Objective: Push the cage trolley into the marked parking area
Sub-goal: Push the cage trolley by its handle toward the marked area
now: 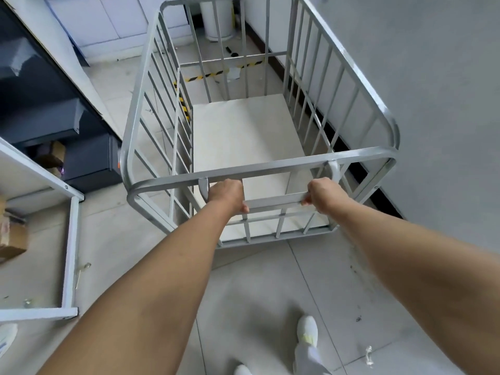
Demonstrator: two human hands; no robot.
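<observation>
The cage trolley [286, 163] is a grey metal frame with barred sides and a pale flat floor, standing right in front of me. My left hand [227, 194] and my right hand [323, 194] are both closed on its flat handle bar [273, 203] at the near side, one at each end. Yellow-and-black striped tape [200, 77] marks the floor beyond and under the trolley's far left side, seen through the bars. The trolley's far end sits over that tape.
A grey wall [433, 104] with a dark skirting runs close along the trolley's right side. A dark cabinet [48, 117] and a white metal frame [70, 239] with cardboard boxes stand on the left. A white cylinder [216, 17] stands at the far wall. My feet are below.
</observation>
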